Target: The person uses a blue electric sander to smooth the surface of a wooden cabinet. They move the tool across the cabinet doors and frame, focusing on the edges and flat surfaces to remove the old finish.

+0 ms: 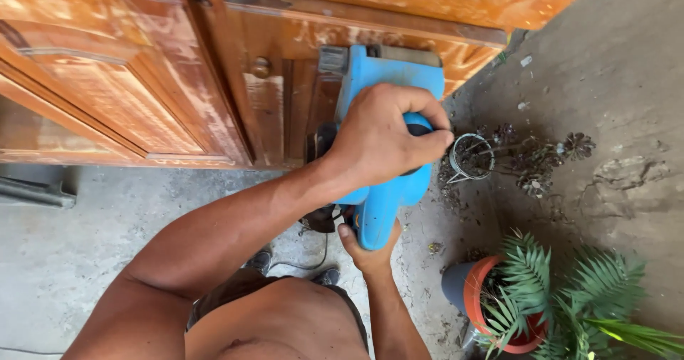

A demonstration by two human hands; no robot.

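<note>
Left hand [377, 143] gripping closed around front knob of blue belt sander [385, 139], right hand [365, 249] clasping its rear handle. Sander pressing on the worn wooden door [142, 82]; beside the door, orange plant pot [476, 296] and dried plant [534, 157] standing.

A blue power sander [388, 128] with a moulded plastic body lies pressed flat on the worn wooden door panel [285, 111], its front end pointing toward 12 o'clock and its rear handle toward 6. The panel is orange-brown, its varnish rubbed pale in patches, and runs from 9 o'clock across to 1 o'clock
</note>
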